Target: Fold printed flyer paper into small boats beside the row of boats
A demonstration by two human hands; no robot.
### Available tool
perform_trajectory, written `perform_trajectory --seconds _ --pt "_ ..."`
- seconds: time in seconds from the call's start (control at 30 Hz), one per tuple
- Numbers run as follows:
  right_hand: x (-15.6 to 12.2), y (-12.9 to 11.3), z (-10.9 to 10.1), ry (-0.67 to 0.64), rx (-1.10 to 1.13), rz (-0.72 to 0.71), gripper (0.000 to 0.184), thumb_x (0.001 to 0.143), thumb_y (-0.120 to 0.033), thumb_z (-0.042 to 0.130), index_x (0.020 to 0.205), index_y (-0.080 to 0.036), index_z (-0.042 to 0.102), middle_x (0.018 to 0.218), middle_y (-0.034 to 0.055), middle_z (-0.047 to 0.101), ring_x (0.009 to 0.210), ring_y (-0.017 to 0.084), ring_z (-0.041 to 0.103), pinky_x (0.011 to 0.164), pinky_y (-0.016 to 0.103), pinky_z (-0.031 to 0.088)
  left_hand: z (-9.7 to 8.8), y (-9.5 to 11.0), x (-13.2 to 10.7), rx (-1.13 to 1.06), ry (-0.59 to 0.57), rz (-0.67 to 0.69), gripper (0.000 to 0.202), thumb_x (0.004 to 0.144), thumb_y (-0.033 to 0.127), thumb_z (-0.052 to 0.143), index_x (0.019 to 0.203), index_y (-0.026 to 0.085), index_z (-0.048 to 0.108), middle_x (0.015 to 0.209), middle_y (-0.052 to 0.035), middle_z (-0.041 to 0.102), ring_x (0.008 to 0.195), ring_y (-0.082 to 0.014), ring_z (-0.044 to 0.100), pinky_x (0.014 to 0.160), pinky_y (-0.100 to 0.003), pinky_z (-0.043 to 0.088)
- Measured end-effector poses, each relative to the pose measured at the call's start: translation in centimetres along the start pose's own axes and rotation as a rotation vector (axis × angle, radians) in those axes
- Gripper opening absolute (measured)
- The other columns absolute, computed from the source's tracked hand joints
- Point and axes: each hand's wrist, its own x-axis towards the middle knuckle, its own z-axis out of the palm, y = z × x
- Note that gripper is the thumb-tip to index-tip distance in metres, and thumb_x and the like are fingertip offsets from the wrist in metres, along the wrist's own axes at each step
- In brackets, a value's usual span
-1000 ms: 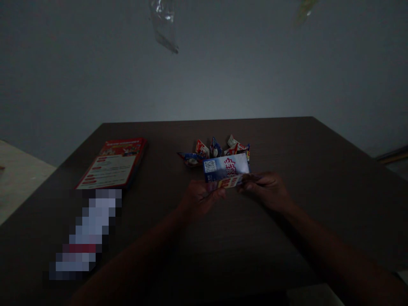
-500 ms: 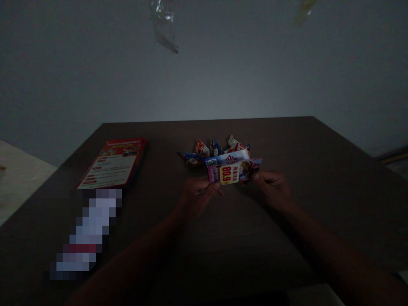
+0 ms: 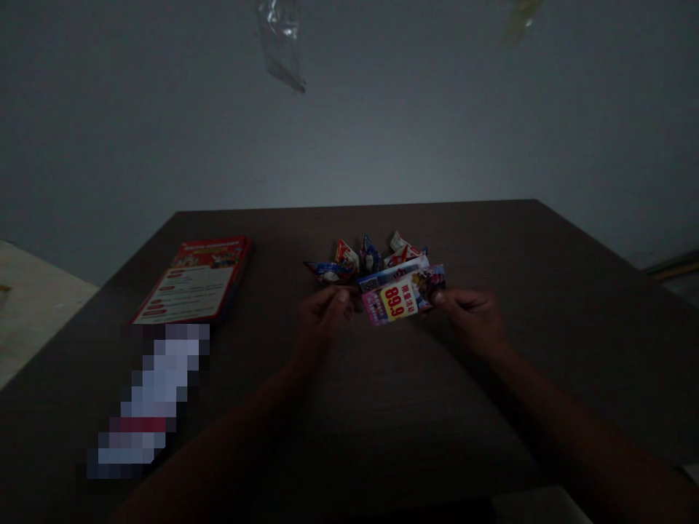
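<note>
A folded printed leaflet (image 3: 401, 298), with a yellow panel and large red figures, is held tilted above the table. My right hand (image 3: 472, 316) pinches its right end between thumb and fingers. Its front leaf hangs away from the back leaf at the left. Beside the left edge is my left hand (image 3: 322, 316), thumb and fingers drawn together; whether anything is between them is too dark to tell. Just behind lie several folded paper pieces, among them a blue one (image 3: 330, 271), a red one (image 3: 346, 255), another blue one (image 3: 370, 255) and a red-and-white one (image 3: 404, 252).
A stack of red-and-white printed sheets (image 3: 196, 280) lies on the left of the dark table (image 3: 393, 437). A pixelated pale object (image 3: 158, 393) is nearer to me. Behind the table rises a grey wall (image 3: 409, 131), with a clear plastic piece (image 3: 282, 51) on it.
My left hand has moved left and slightly up, off the leaflet's front leaf. That leaf has swung lower at its left end. My right hand keeps its hold.
</note>
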Motion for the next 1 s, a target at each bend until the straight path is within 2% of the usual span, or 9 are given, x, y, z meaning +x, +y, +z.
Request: perform_trajectory --seconds 0.1,0.2,0.37,0.47,0.57,0.8,1.0 --pt "-0.1 0.3 -0.1 -0.108 -0.031 -0.005 0.031 0.078 -0.045 0.066 0.066 -0.017 0.075 0.059 0.0038 0.070 0.054 0.015 0.061 0.049 0.023 0.044 -0.1 -0.6 0.4 -0.054 0.039 -0.067 0.028 0.085 0.040 0.054 0.088 0.016 0.067 0.078 -0.0029 0.068 0.069 -0.0133 0.061 0.063 -0.024 0.048" --pt "-0.1 0.3 -0.1 -0.245 -0.038 -0.037 0.029 0.079 -0.040 0.065 0.067 -0.016 0.074 0.061 0.0036 0.070 0.053 0.013 0.059 0.049 0.022 0.042 -0.1 -0.7 0.6 -0.088 -0.007 -0.128 0.028 0.083 0.041 0.056 0.086 0.015 0.066 0.086 -0.0053 0.068 0.076 -0.0148 0.063 0.069 -0.025 0.049" --pt "0.0 -0.3 0.2 -0.450 -0.053 -0.132 0.026 0.082 -0.035 0.062 0.069 -0.015 0.073 0.065 0.0035 0.070 0.059 0.013 0.061 0.054 0.022 0.045 0.1 0.0 0.7 -0.074 -0.158 -0.274 0.035 0.077 0.043 0.063 0.096 0.014 0.066 0.088 -0.0078 0.071 0.078 -0.0181 0.066 0.067 -0.027 0.050" --pt "0.0 -0.5 0.4 -0.550 -0.082 -0.164 0.027 0.084 -0.035 0.061 0.071 -0.015 0.073 0.068 0.0045 0.071 0.061 0.013 0.062 0.056 0.022 0.046 0.4 0.7 0.5 -0.031 -0.278 -0.298 0.036 0.074 0.041 0.066 0.098 0.013 0.068 0.092 -0.0085 0.072 0.081 -0.0198 0.067 0.066 -0.027 0.051" --pt "0.0 -0.4 0.5 -0.597 -0.124 -0.173 0.028 0.084 -0.036 0.060 0.072 -0.014 0.073 0.066 0.0039 0.069 0.056 0.011 0.058 0.051 0.020 0.043 0.6 1.1 0.3 -0.034 -0.330 -0.277 0.034 0.074 0.039 0.066 0.098 0.014 0.069 0.093 -0.0083 0.072 0.081 -0.0198 0.067 0.067 -0.026 0.052" --pt "-0.1 -0.6 0.5 -0.660 -0.100 -0.206 0.024 0.084 -0.031 0.061 0.070 -0.013 0.071 0.061 0.0024 0.064 0.053 0.009 0.054 0.049 0.019 0.039 0.9 0.5 0.0 0.033 -0.351 -0.214 0.025 0.079 0.033 0.062 0.094 0.014 0.070 0.089 -0.0066 0.072 0.078 -0.0169 0.066 0.067 -0.025 0.050" --pt "-0.1 -0.3 0.5 -0.644 -0.060 -0.187 0.020 0.082 -0.030 0.064 0.073 -0.013 0.070 0.067 0.0041 0.068 0.058 0.011 0.059 0.053 0.020 0.044 1.2 0.9 -0.2 0.066 -0.340 -0.201 0.017 0.079 0.026 0.060 0.086 0.013 0.070 0.082 -0.0050 0.071 0.073 -0.0151 0.064 0.065 -0.024 0.048"
